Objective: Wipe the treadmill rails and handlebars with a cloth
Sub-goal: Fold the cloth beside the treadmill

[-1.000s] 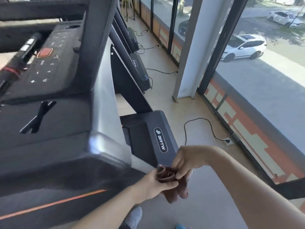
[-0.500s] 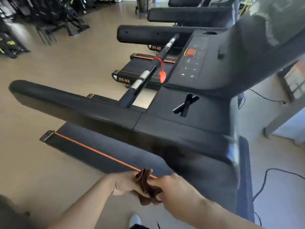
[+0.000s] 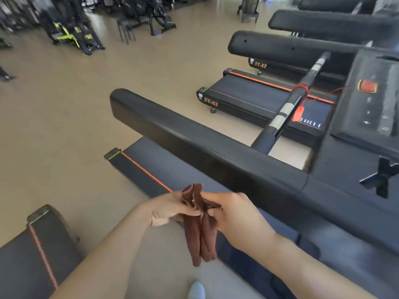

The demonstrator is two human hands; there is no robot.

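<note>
Floor [image 3: 64,108] is tan, wide, with gym machines blurred along the far edge. Treadmill [image 3: 336,212] fills the right side; its deck [image 3: 151,167] with an orange stripe runs toward the left, ending at the rear corner. Second treadmill [image 3: 254,98] sits beyond it, well apart. Handlebar [image 3: 194,143], a thick black side arm, runs from the console [image 3: 371,108] out toward the left, above the deck. Thin crossbar [image 3: 285,111] with silver bands and a red tag juts from the console side.

Both forearms come up from the bottom edge and meet in the middle, just below the handlebar's near side. Left hand [image 3: 168,210] pinches the upper fold of the cloth [image 3: 198,225] with fingers curled, palm turned inward. Right hand [image 3: 233,214] grips the same bunch from the other side, knuckles up. Cloth is brown, bunched at the top, hanging down between the hands, touching no rail. Likely being refolded into a pad before wiping; handlebar looks like the nearest target. No wiping contact yet.
</note>
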